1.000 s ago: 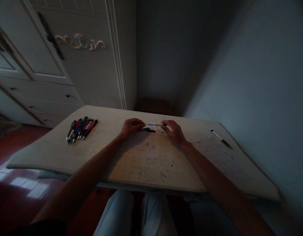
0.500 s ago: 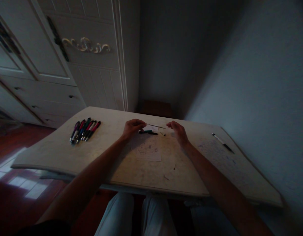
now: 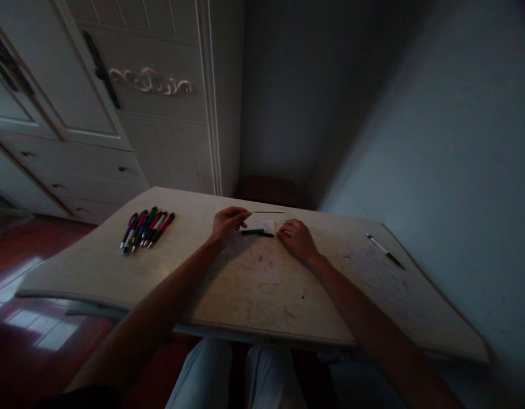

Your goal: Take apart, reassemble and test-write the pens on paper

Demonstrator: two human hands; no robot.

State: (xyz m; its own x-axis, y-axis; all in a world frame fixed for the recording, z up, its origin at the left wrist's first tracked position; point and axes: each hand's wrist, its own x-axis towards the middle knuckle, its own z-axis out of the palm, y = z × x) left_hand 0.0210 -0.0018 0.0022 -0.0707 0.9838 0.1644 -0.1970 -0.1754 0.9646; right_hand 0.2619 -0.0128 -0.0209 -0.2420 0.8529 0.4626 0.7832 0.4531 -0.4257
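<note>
My left hand (image 3: pixel 231 224) pinches one end of a thin dark pen refill (image 3: pixel 269 212), which points right, level above the table. Below it lie a teal pen barrel piece (image 3: pixel 252 232) and a short black pen piece (image 3: pixel 266 234), at the top of a sheet of paper with drawings (image 3: pixel 257 267). My right hand (image 3: pixel 297 238) is lowered to the tabletop just right of the black piece, its fingers bent and closed together. Whatever is under those fingertips is hidden.
Several pens (image 3: pixel 145 227) lie in a bunch at the left of the white table (image 3: pixel 160 278). A white-and-black pen (image 3: pixel 385 251) rests at the right, near scribbles on the tabletop. Small scraps lie near the front edge. A wall borders the right side.
My right hand has come down and left onto the table, covering the small pale bits that lay there. The refill in my left hand has tilted up to nearly level.
</note>
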